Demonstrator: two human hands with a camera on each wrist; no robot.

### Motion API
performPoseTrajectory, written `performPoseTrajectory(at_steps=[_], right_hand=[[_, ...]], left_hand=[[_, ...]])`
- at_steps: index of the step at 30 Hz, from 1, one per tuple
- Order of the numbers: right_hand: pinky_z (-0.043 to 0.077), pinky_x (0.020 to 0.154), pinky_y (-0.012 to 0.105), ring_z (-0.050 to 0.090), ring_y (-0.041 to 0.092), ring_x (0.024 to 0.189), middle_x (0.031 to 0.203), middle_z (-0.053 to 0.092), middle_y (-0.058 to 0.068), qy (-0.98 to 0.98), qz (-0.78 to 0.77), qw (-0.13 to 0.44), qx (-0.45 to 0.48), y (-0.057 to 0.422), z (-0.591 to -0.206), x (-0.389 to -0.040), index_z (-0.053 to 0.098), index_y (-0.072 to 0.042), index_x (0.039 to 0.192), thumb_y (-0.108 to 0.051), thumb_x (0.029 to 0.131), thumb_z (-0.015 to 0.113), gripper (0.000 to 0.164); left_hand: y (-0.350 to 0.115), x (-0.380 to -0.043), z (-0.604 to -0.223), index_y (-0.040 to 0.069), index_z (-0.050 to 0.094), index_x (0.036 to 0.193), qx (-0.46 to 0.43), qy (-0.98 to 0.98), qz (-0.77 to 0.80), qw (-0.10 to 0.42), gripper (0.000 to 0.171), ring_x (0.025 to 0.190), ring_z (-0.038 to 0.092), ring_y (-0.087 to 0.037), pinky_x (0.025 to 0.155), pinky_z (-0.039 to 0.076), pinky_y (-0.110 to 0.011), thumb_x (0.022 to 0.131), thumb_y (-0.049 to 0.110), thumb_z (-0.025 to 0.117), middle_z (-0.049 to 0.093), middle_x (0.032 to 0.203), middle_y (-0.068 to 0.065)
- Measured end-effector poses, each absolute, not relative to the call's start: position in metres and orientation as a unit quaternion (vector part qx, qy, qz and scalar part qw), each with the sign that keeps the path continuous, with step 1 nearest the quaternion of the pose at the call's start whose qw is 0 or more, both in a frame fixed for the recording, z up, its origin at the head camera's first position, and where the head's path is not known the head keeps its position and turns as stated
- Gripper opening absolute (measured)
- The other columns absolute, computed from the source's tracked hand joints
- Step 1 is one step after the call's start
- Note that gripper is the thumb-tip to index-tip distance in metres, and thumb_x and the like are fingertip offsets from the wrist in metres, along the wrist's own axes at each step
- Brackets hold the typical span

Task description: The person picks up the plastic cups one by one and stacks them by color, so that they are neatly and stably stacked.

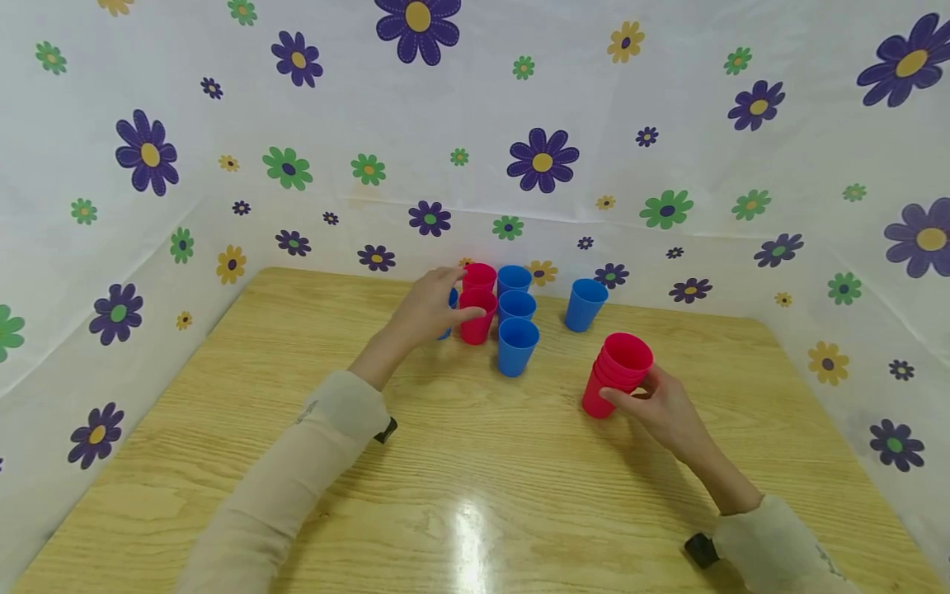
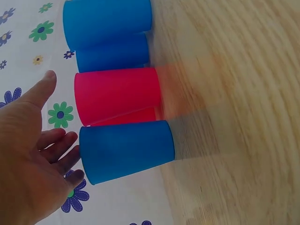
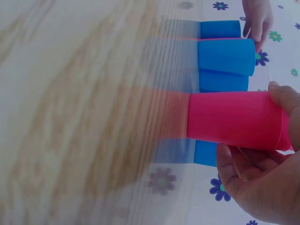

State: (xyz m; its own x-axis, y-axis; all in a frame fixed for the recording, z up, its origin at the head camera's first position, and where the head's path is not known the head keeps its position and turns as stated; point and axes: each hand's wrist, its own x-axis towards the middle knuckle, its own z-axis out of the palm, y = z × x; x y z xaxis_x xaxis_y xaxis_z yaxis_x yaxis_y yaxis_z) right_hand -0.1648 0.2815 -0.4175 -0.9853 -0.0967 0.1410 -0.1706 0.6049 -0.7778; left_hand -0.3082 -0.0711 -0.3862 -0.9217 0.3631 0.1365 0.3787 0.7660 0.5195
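Observation:
My right hand [image 1: 668, 408] grips a stack of nested red cups [image 1: 604, 396] that stands upright at the right of the table. The right wrist view shows the thumb and fingers on either side of the red stack [image 3: 229, 119]. My left hand [image 1: 425, 313] hovers at the rims of two red cups [image 1: 475, 328], thumb spread from the fingers. Beside them on the left, a blue cup [image 2: 126, 150] is partly hidden by that hand in the head view. The left wrist view shows the hand [image 2: 28, 150] holding nothing, its fingertips close to the blue cup's rim.
A column of blue cups [image 1: 514, 355] stands just right of the two red ones. Another blue cup [image 1: 584, 307] stands apart, farther right. The wooden table [image 1: 445, 462] backs onto a white flowered cloth [image 1: 475, 107], which also rises on both sides.

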Motion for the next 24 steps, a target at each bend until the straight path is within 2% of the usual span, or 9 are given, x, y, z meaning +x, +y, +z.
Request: performPoseTrajectory(at_steps=[8,17,24], right_hand=[[0.053,0.084,0.019,0.062,0.037,0.115,0.131,0.064,0.021,-0.896,0.436,0.042,0.069,0.281,-0.418,-0.165,0.052,0.001,0.141,-0.024,0.095,0.077,0.058],[0.053,0.084,0.018,0.062,0.038,0.116,0.131,0.064,0.021,-0.893,0.442,0.043,0.072,0.281,-0.418,-0.165,0.051,0.001,0.141,-0.024,0.095,0.077,0.059],[0.053,0.084,0.019,0.062,0.037,0.115,0.131,0.064,0.021,-0.894,0.440,0.039,0.068,0.283,-0.419,-0.165,0.052,0.002,0.140,-0.025,0.095,0.077,0.058]], left_hand=[[-0.063,-0.314,-0.392,0.004,0.048,0.153,-0.210,-0.958,-0.195,0.022,0.082,0.144,0.042,-0.036,0.120,0.033,-0.051,0.092,0.054,0.074,0.050,0.153,-0.017],[-0.058,-0.317,-0.399,0.007,0.050,0.152,-0.202,-0.963,-0.178,0.026,0.082,0.144,0.041,-0.035,0.121,0.021,-0.063,0.091,0.055,0.074,0.050,0.152,-0.017],[-0.057,-0.318,-0.403,0.007,0.050,0.152,-0.197,-0.966,-0.165,0.033,0.082,0.144,0.040,-0.036,0.120,0.017,-0.067,0.091,0.057,0.072,0.050,0.152,-0.018]])
